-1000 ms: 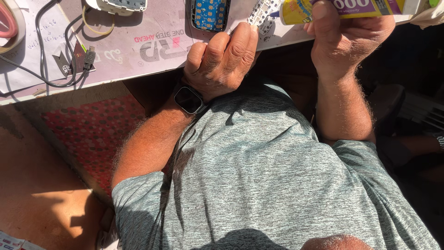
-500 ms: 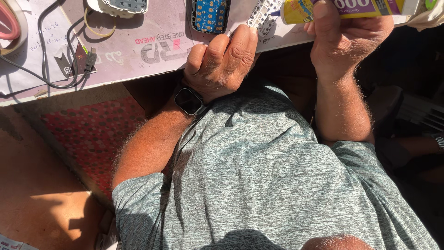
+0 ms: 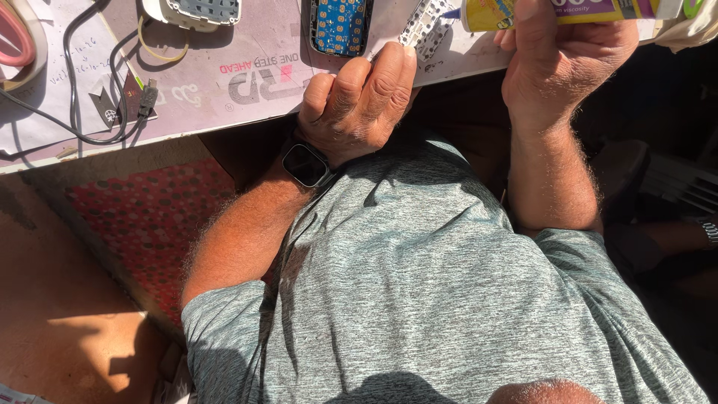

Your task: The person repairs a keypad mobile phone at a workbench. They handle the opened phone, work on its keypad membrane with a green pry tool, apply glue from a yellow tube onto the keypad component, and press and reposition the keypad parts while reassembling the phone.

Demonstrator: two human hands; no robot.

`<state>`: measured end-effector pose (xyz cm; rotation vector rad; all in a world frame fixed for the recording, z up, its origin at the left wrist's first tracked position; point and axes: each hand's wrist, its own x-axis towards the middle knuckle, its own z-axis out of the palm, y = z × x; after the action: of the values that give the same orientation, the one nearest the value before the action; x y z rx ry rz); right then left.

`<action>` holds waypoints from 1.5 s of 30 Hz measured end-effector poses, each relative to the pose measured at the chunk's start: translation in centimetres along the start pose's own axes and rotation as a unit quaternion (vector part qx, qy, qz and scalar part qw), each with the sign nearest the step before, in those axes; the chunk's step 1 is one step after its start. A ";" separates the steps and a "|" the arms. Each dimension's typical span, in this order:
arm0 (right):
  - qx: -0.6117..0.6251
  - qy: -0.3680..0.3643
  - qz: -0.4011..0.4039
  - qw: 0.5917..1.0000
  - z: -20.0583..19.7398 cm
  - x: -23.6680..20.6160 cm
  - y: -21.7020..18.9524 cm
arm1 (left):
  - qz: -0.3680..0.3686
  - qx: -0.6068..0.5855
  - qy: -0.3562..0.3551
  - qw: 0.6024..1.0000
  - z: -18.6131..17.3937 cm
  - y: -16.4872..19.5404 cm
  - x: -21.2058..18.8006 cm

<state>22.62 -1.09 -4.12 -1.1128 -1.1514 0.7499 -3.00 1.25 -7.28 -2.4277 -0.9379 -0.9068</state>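
The right hand (image 3: 565, 63) is wrapped firmly around a yellow and purple glue tube (image 3: 568, 11), held lying sideways at the near edge of the tabletop (image 3: 247, 112) with its blue nozzle pointing at a small pale keypad strip (image 3: 425, 26). The left hand (image 3: 359, 101) rests on that same near edge with its fingers curled loosely and nearly closed, the fingertips pressing down the strip's lower end; it grips nothing that I can make out. By my reckoning the gluing is only at its start: the nozzle sits just beside the strip, no bead of glue shows on it, and the parts lie separate, unassembled. Just beside the strip, further along the back of the tabletop, lies a blue circuit board (image 3: 340, 24) dotted with gold contacts, hard and flat in a dark frame. Further on sits a white plastic shell (image 3: 198, 10), rounded at its corners, with a yellow rubber band (image 3: 161, 46) looped under it. A thin black cable (image 3: 75, 105) snakes across paper toward the far left corner. On the left wrist is a black square watch (image 3: 305, 164), glossy against the person's soft heathered grey shirt (image 3: 426, 299).
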 end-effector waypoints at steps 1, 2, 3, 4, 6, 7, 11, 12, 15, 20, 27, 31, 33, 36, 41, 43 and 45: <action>0.009 0.001 0.003 1.000 0.0 0.0 0.0 | -0.001 -0.001 0.000 1.000 0.0 0.0 0.0; 0.017 0.003 0.006 1.000 0.1 0.1 0.0 | 0.000 -0.002 0.001 1.000 0.0 0.0 0.0; 0.021 0.002 0.004 1.000 0.1 0.1 0.0 | 0.000 -0.002 0.002 1.000 0.0 0.0 0.1; 0.022 0.008 0.008 1.000 0.1 0.1 0.0 | 0.001 -0.002 0.003 1.000 0.0 0.0 0.1; 0.022 0.025 0.022 0.999 0.1 0.1 0.1 | 0.001 -0.001 0.000 1.000 0.0 -0.1 0.1; 0.022 0.032 0.027 0.999 0.0 0.1 0.2 | 0.001 -0.002 -0.002 1.000 -0.1 -0.1 0.1; 0.033 0.036 0.020 0.999 -0.3 0.0 0.8 | 0.004 0.003 0.001 1.000 -0.1 -0.1 0.1; 0.039 0.030 0.010 0.999 -0.5 0.0 0.9 | 0.004 0.003 0.003 1.000 0.0 -0.1 0.2; 0.054 0.037 0.006 0.998 -1.3 -0.2 1.2 | 0.005 0.006 0.002 1.000 0.0 -0.2 0.1; 0.074 0.031 0.014 0.997 -2.2 -0.6 1.3 | 0.006 0.009 -0.001 1.000 0.0 -0.1 -0.2; 0.037 -0.040 0.002 0.999 -1.6 -0.7 1.0 | 0.013 0.004 -0.004 1.000 0.0 -0.3 -0.4; -0.021 -0.048 0.008 0.999 -1.2 -0.8 0.4 | 0.016 0.002 -0.004 1.000 0.0 -0.2 -0.5; -0.066 -0.058 -0.010 0.996 -1.0 -0.8 0.2 | 0.018 0.005 -0.006 1.000 0.1 -0.3 -0.5; -0.093 -0.056 -0.030 0.994 -1.0 -0.8 0.0 | 0.019 0.005 -0.002 1.000 0.1 -0.2 -0.5; -0.065 -0.048 0.001 0.997 -1.0 -0.8 -0.1 | 0.013 0.008 -0.011 1.000 0.0 -0.1 -0.4; -0.077 -0.044 -0.003 0.996 -1.0 -0.7 -0.1 | 0.011 0.003 -0.007 1.000 -0.1 -0.1 -0.2; -0.046 -0.036 0.011 0.998 -1.0 -0.6 -0.2 | 0.009 0.001 -0.004 1.000 -0.2 -0.1 0.0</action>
<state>23.38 -1.98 -4.20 -1.1846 -1.2471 0.7645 -3.20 1.18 -7.11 -2.4364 -0.9172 -0.8892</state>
